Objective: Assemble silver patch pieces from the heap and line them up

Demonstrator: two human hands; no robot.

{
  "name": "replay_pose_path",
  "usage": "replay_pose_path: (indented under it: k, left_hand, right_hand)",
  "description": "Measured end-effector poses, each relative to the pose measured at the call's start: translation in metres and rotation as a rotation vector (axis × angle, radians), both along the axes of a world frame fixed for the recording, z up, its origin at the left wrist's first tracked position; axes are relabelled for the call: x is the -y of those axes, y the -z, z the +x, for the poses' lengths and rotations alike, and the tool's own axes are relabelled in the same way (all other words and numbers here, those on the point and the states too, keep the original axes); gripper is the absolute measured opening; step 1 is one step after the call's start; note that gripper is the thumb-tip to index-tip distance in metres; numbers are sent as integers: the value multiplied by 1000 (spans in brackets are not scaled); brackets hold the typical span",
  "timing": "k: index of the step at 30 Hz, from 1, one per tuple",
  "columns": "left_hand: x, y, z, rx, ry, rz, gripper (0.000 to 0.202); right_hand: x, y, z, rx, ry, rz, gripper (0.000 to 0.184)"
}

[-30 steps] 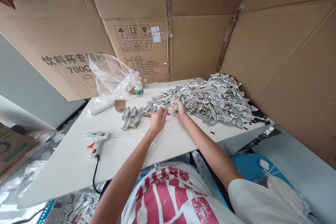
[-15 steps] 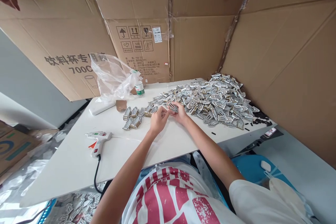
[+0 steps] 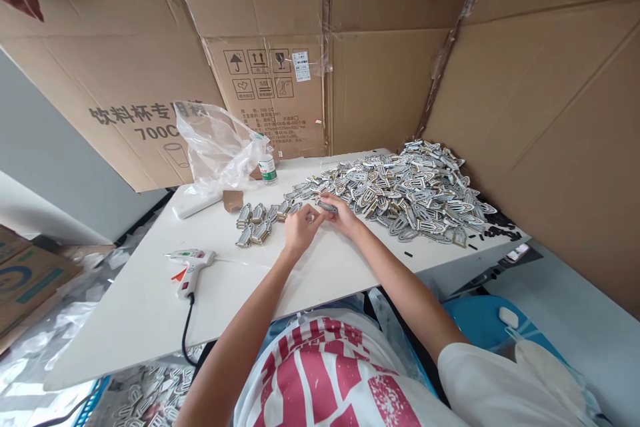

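Over the middle of the white table [image 3: 280, 293], both hands meet at the front edge of a big heap of flat grey pieces [image 3: 420, 187] with slotted arch shapes. My right hand [image 3: 344, 217] is closed on one grey slotted piece [image 3: 327, 206], held between thumb and fingers. Beside it, my left hand [image 3: 300, 230] is closed in a pinch, its fingertips close to the right thumb; what they hold, if anything, is too small to make out. Left of the hands lie small stacks of the same pieces [image 3: 259, 232].
A white glue gun [image 3: 191, 270] with a black cord lies on the left. Behind are a clear plastic bag [image 3: 215, 150], a bottle [image 3: 267, 170] and a brown cardboard scrap [image 3: 233, 201]. Small black strips [image 3: 500, 232] lie at right. Tall cardboard walls [image 3: 385, 87] enclose the back.
The grey piece in my right hand has tilted and now shows more edge-on. Both hands stay in nearly the same place; the view has shifted slightly.
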State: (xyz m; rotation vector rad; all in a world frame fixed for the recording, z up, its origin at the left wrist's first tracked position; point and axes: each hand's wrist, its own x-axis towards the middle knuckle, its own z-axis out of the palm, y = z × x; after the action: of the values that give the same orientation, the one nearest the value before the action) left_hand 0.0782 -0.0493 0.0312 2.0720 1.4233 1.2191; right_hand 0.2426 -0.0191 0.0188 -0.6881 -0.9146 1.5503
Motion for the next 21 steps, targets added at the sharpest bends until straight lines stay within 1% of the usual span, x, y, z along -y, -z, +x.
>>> replay_pose_path:
  k: [3, 6, 10, 15, 21]
  left_hand:
    - [-1, 0, -2, -1, -18, 16, 38]
    - [-1, 0, -3, -9, -24, 34, 39]
    - [0, 0, -3, -41, -38, 72, 39]
    - [2, -1, -3, -61, -53, 115, 35]
    - [1, 2, -3, -65, -76, 134, 33]
  right_hand:
    - [2, -1, -1, 19, -21, 2, 34]
    - [2, 0, -1, 27, -63, -22, 31]
    - [1, 3, 0, 11, -91, -69, 33]
    - [1, 3, -1, 14, -106, -63, 32]
    - [0, 5, -3, 17, -211, -78, 35]
